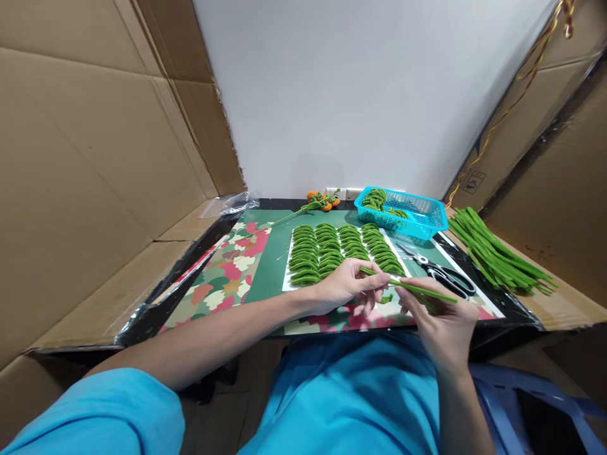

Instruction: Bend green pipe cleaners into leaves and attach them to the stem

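Observation:
Above the table's front edge, my left hand [356, 283] pinches the left end of some green pipe cleaners [427, 291] between thumb and fingers. My right hand [443, 325] is closed around the same strands farther right, and their ends stick out past its fingers. Exactly how many strands there are, I cannot tell. A small curled green piece [387, 299] lies on the table between my hands. Just beyond, several rows of curved green fuzzy leaf shapes [329, 249] lie on a white sheet [287, 278]. Scissors with black-and-white handles [448, 278] rest right of the sheet.
A blue plastic basket [429, 221] with curled green pieces [374, 199] stands at the back right. Long green pipe cleaners [497, 253] lie bundled at far right. An orange-flowered stem [325, 201] lies at the back. Cardboard walls [95, 126] flank the table.

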{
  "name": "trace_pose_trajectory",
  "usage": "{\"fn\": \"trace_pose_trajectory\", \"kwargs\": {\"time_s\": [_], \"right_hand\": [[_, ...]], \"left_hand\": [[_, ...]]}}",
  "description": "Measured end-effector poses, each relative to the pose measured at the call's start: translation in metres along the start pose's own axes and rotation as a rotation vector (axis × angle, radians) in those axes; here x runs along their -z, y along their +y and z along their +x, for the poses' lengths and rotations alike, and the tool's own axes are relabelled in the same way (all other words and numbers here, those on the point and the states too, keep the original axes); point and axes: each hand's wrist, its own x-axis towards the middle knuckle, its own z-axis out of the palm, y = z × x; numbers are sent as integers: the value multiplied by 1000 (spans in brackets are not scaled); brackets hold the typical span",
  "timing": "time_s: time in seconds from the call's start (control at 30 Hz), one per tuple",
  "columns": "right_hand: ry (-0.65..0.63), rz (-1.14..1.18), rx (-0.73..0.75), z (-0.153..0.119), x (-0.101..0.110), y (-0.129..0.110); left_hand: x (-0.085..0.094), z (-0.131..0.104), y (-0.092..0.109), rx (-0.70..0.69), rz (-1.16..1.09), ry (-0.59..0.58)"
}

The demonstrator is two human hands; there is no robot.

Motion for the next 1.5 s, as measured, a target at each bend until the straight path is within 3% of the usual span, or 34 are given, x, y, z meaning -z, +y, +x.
{"fn": "trace_pose_trajectory", "kwargs": {"time_s": [0.2, 0.33, 0.43, 0.57, 0.77, 1.0, 1.2, 1.5], "right_hand": [[-60, 37, -46, 3, 4, -2], [-66, 0, -29, 3, 4, -5], [-28, -14, -46, 2, 0, -6], [51, -19, -112, 1, -4, -4], [64, -29, -154, -2, -4, 1], [132, -250, -57, -7, -9, 5], [9, -157, -34, -8, -11, -9], [-249, -464, 203, 5, 17, -13]], "left_hand": [[2, -1, -1, 4, 77, 4], [2, -1, -3, -57, 169, 73], [1, 0, -5, -93, 175, 131], [1, 1, -4, -98, 108, 119], [1, 1, -2, -70, 149, 150], [2, 1, -4, -84, 202, 154], [1, 0, 0, -106, 198, 158], [4, -1, 2, -93, 179, 128]]}}
